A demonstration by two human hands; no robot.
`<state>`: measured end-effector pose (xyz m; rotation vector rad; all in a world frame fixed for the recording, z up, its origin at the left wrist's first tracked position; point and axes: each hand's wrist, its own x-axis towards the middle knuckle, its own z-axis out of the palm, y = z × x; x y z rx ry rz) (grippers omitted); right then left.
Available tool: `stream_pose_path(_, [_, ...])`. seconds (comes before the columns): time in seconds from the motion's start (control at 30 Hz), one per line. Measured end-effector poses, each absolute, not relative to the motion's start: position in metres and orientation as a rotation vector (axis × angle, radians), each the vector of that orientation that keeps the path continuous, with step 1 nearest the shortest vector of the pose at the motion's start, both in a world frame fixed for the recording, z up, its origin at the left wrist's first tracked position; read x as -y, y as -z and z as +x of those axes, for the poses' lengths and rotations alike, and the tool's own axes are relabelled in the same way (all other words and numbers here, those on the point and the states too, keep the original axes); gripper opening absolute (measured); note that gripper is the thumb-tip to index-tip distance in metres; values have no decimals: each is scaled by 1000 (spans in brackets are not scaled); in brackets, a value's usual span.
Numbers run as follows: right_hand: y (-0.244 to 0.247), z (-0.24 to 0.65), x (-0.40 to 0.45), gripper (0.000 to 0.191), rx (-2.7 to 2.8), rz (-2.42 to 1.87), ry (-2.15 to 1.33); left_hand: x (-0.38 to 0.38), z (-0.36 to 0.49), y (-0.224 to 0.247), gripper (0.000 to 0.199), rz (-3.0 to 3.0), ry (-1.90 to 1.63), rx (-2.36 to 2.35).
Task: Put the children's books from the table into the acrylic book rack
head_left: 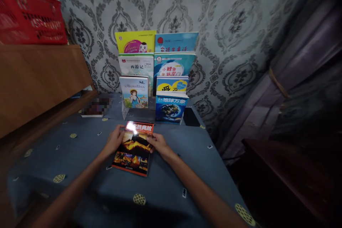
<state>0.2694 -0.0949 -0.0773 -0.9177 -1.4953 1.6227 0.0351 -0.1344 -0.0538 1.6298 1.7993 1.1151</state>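
A book (133, 148) with an orange title band and a picture of a wall at sunset is held by its two sides, cover up, just in front of the display rack. My left hand (117, 138) grips its left edge, and my right hand (158, 143) its upper right edge with the thumb on the cover. Whether the book touches the table is hard to tell. Behind it, a clear rack (139, 114) bears several books in two columns. Lowest on the right stands a blue book with a globe (171, 108); lowest on the left, a white-blue book (134, 92).
The table has a blue patterned cloth (88, 192). At its back left lies a blurred book (96, 107); a dark flat object (191, 117) lies right of the rack. A red basket (32, 14) stands on a wooden cabinet (40, 85). Purple curtains (248, 107) hang at right.
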Motion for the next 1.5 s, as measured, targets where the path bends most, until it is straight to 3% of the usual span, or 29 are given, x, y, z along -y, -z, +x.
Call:
stream_pose_path(0.17, [75,276,86,38,1717,-1173,-1364,129,32,55,23,2212,-809,-1970])
stream_pose_path(0.37, [54,285,97,24,1825,-1461,-790,110,31,69,31,2378,-817,-1756])
stream_pose_path(0.53, [43,234,117,27,2361,-1126,-426,104,23,93,36,2293,-994,-1632])
stream_pose_path(0.73, [58,180,107,42,2560,-939,-411,106,16,101,51,2265,-1025,-1599])
stream_pose_path(0.87, [71,192,98,50,2532,-1048,-426,108,18,95,44,2314,-994,-1652])
stream_pose_path(1.3, [92,281,66,41,2231,-1206,-454,120,29,75,30,2574,-658,-1766])
stream_pose_path(1.4, [96,282,64,39,2222,-1183,-446,141,48,67,26,2766,-542,-1536])
stream_pose_path(1.5, [98,284,61,38,2204,-1127,-450,167,69,61,42,2892,-391,-1084])
